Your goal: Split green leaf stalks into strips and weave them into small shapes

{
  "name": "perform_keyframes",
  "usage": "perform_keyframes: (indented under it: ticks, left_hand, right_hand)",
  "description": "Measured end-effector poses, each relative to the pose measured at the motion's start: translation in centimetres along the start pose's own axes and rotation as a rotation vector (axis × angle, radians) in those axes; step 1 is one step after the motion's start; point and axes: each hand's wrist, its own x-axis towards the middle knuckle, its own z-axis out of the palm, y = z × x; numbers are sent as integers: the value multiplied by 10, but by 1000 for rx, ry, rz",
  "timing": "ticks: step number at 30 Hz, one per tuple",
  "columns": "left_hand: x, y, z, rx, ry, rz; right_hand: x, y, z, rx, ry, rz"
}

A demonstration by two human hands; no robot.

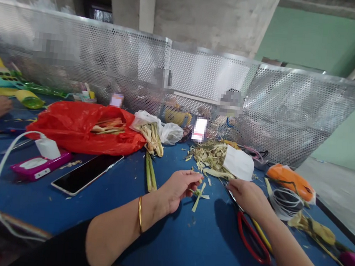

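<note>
Left hand (180, 189): thumb and fingers pinching a folded leaf-strip piece (200, 194), ends splayed, near mid-table. Right hand (240, 193): at 3 o'clock, fingers curled over red-handled scissors (253, 240); grip unclear. Bearings below taken from left hand.

Surface: dark blue table (181, 250), flecked with plant scraps. Dried leaf shavings (208, 155) heaped at 1 o'clock; smartphone (87, 174) lying flat, 9 o'clock; red plastic bag (68, 124), 10 o'clock; orange packet (288, 181), 3 o'clock.

Room: perforated metal screen (125, 57) runs across the far side; concrete wall (207, 19) at 12 o'clock, green wall (300, 36) at 1 o'clock, both beyond screen.
</note>
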Motion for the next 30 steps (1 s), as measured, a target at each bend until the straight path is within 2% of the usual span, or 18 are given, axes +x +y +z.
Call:
perform_keyframes:
  ticks: [2, 4, 6, 7, 8, 9, 12, 14, 16, 18, 21, 24, 27, 30]
  left_hand:
    - [1, -1, 0, -2, 5, 9]
    - [2, -3, -1, 9, 12, 7]
    - [3, -5, -1, 25, 8, 4]
    - [4, -7, -2, 32, 5, 5]
    - [4, -8, -2, 38, 2, 7]
    - [4, -9, -1, 43, 0, 11]
    - [2, -10, 0, 64, 9, 50]
    - [0, -9, 2, 92, 14, 102]
    - [-1, -10, 3, 116, 23, 158]
    - [-1, -11, 5, 128, 27, 200]
    - [-2, -14, 7, 127, 22, 225]
    - [-4, -15, 11, 101, 17, 227]
    - [-7, -14, 13, 93, 10, 250]
    - [-7, -14, 12, 110, 11, 266]
  right_hand:
    - [-4, -3, -2, 266, -83, -141]
    - [-9, -5, -4, 551, -294, -223]
    - [-13, -5, -5, 659, -499, -238]
    - [-14, -5, -6, 646, -523, -249]
    - [-14, -4, -7, 611, -479, -259]
    - [-13, -3, -8, 575, -374, -256]
    - [-9, -2, -9, 527, 130, -114]
    - [-6, -6, -8, 572, 406, -1]
    - [-7, -14, -5, 694, 517, 22]
    - [-9, -26, 0, 856, 467, -18]
    - [-12, -46, 8, 1024, 301, -62]
    - [-15, -63, 16, 1167, 184, -10]
    - [-17, -73, 19, 1358, 161, 94]
    - [-19, -77, 19, 1522, 146, 122]
